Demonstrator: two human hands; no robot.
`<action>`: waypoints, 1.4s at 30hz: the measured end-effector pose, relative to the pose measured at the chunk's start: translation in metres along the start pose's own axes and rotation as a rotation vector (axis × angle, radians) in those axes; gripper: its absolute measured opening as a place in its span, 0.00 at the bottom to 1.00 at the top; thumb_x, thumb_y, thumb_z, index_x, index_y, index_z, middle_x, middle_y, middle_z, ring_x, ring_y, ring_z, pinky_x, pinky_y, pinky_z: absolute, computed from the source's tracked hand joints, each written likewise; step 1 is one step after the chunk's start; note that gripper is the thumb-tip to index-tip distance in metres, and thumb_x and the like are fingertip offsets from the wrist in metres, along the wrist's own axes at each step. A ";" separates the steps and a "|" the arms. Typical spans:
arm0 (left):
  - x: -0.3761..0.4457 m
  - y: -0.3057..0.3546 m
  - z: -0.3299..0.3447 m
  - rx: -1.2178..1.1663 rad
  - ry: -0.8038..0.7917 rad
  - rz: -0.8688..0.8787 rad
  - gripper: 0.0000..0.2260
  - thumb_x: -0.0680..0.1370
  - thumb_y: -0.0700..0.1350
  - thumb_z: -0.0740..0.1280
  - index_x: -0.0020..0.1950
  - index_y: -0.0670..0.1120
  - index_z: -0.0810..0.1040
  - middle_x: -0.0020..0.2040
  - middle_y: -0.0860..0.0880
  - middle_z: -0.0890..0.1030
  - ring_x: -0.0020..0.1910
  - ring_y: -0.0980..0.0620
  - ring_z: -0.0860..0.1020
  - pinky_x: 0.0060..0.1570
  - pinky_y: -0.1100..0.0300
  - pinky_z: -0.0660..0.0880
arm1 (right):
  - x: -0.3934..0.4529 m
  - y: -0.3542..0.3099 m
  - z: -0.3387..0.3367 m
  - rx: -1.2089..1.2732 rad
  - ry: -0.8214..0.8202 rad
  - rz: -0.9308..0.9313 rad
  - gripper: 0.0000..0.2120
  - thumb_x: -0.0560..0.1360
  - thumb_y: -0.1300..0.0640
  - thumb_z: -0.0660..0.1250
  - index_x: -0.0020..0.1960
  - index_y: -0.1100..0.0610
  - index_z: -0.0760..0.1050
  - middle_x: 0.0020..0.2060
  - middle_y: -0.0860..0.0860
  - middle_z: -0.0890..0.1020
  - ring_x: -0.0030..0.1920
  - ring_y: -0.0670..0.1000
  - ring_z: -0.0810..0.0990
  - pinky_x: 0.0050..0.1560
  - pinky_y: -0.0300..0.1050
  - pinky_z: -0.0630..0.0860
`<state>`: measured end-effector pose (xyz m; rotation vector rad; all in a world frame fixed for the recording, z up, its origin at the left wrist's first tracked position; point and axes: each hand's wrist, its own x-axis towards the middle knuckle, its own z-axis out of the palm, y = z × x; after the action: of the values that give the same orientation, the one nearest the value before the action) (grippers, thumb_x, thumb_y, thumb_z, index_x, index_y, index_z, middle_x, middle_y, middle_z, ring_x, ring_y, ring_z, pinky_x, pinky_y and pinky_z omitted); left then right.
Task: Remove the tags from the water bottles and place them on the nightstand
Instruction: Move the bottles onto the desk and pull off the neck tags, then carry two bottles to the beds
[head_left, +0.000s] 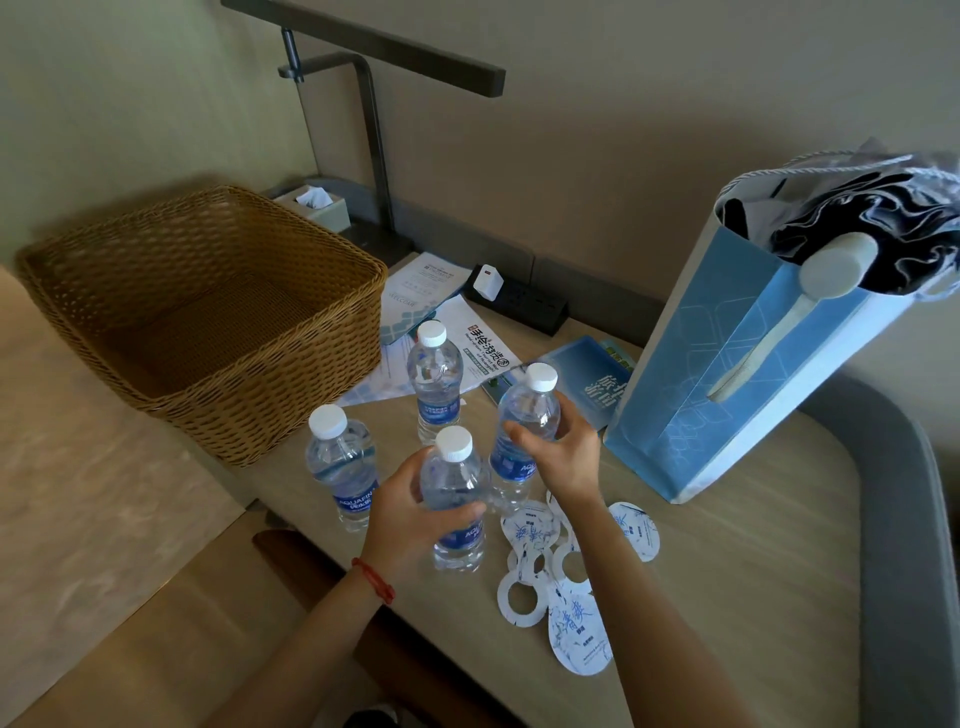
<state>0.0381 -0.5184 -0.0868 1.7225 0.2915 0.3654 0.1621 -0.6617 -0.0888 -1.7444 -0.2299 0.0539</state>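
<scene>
Four clear plastic water bottles with white screw caps stand upright on the pale wood-grain tabletop (753, 545), none with a tag on its neck. At far left sits a square woven wicker basket (208, 312), with a tissue box (314, 203) behind it and a dark metal lamp (374, 156) rising beside the wall. Just right of the basket stands the left bottle (343, 467), its blue label reading "AQUAFINA". The left hand (410, 512), a red string at its wrist, grips the near bottle (454, 499) around its middle, fingers (462, 512) curled across the front above a blue label where "AQU" can be read. Behind it stands the far bottle (434, 382), untouched, its label print too small to read. Beneath and behind that one lie printed leaflets (467, 343) with Chinese characters, and a white charger (489, 282) plugged into a black power strip (530, 304). The right hand (558, 454) wraps around the right bottle (524, 415) from its right side, fingers curled on the ribbed shoulder; its label shows "AQUA". In front of that bottle, partly under the right forearm, the paper tags (569, 597) lie in a loose overlapping heap on the tabletop: flat white rounded cards, each with a round neck hole and blue brush-style Chinese writing. At far right stands a light blue paper bag (727, 389) with a geometric pattern and dark fabric stuffed in its top.
</scene>
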 end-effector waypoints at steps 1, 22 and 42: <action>-0.001 0.005 -0.001 -0.014 0.002 0.005 0.21 0.59 0.48 0.78 0.50 0.54 0.77 0.45 0.59 0.83 0.46 0.62 0.80 0.42 0.71 0.74 | -0.002 -0.002 -0.004 0.010 0.001 -0.006 0.20 0.63 0.55 0.77 0.53 0.49 0.76 0.45 0.43 0.82 0.47 0.43 0.82 0.47 0.42 0.79; -0.040 0.067 -0.054 -0.266 0.148 0.000 0.12 0.68 0.31 0.69 0.41 0.48 0.80 0.35 0.56 0.84 0.36 0.60 0.82 0.34 0.69 0.76 | -0.058 -0.099 -0.018 0.134 -0.149 -0.157 0.03 0.67 0.53 0.71 0.40 0.47 0.78 0.36 0.37 0.84 0.38 0.39 0.82 0.33 0.27 0.74; -0.110 0.051 -0.269 -0.338 0.454 -0.049 0.05 0.66 0.47 0.69 0.39 0.48 0.80 0.32 0.53 0.84 0.32 0.56 0.82 0.30 0.68 0.76 | -0.148 -0.166 0.180 0.185 -0.422 -0.150 0.03 0.66 0.55 0.70 0.36 0.48 0.81 0.33 0.46 0.85 0.34 0.45 0.83 0.33 0.32 0.76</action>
<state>-0.1702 -0.3277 -0.0015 1.2856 0.5654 0.7277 -0.0326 -0.4869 0.0261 -1.5128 -0.6434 0.3250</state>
